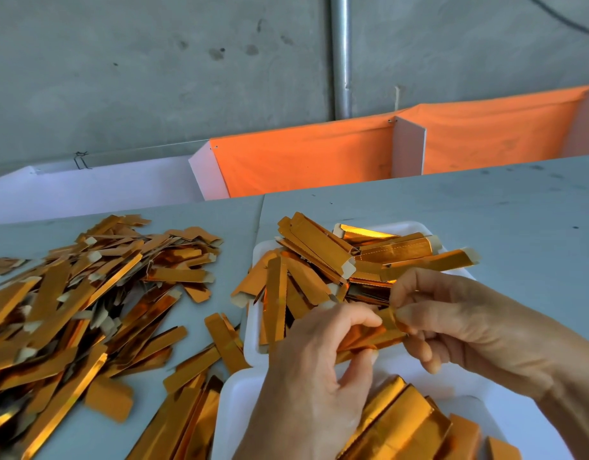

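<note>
Roughly midway: left hand (319,370) and right hand (459,323) both pinched gold carton (369,338) above trays, end flap seemingly half-tucked. Folded cartons (396,250) filled far tray (257,254) and near tray (240,403). Large pile of flat blanks (70,310) at left, not yet folded.

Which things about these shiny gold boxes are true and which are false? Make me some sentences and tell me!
1. The left hand and the right hand hold one shiny gold cardboard box together. True.
2. The big pile of flat gold cardboard strips lies on the person's right. False: it lies on the left.
3. Some folded gold boxes lie in a white foam tray. True.
4. The cloth behind the grey table is blue. False: it is orange.
</note>
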Available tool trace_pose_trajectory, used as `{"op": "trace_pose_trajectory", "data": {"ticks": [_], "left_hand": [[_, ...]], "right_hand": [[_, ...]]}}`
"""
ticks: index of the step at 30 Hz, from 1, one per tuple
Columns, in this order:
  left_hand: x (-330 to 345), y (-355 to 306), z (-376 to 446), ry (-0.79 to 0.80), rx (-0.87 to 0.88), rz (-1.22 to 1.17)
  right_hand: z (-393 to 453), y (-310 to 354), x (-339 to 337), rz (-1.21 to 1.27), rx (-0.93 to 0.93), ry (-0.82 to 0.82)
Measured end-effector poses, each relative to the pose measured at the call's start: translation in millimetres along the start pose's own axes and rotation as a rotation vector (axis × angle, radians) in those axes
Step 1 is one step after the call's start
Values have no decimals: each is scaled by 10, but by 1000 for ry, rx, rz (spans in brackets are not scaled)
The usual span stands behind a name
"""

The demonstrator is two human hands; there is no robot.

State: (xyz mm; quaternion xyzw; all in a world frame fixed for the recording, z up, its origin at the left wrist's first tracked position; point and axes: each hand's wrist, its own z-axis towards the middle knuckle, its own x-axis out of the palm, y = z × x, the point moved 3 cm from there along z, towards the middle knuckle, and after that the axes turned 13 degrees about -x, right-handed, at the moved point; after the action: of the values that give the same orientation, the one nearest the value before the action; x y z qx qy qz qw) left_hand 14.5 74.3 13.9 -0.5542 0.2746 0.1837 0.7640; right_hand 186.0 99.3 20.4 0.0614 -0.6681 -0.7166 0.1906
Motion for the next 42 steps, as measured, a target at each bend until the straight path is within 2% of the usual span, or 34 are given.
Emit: {"op": "trace_pose_trajectory", "data": {"ticks": [8, 13, 18, 24, 33, 39, 42], "left_hand": [[0, 13, 2, 13, -49, -64], [0, 16, 7, -10, -13, -52], [7, 7, 3, -64, 81, 34], [-5, -25, 8, -174, 238, 143], [-4, -19, 7, -189, 240, 105], [22, -7, 13, -144, 159, -6], [29, -12, 11, -146, 171, 10]], "right_hand": [[-4, 29, -3, 20, -10, -62], [-15, 36, -4, -5, -9, -81], [-18, 35, 23, -49, -30, -83], [12, 30, 16, -245, -84, -74], [-4, 11, 12, 2, -42, -24], [5, -4, -19, 9, -14, -92], [5, -4, -24, -26, -1, -107]]}}
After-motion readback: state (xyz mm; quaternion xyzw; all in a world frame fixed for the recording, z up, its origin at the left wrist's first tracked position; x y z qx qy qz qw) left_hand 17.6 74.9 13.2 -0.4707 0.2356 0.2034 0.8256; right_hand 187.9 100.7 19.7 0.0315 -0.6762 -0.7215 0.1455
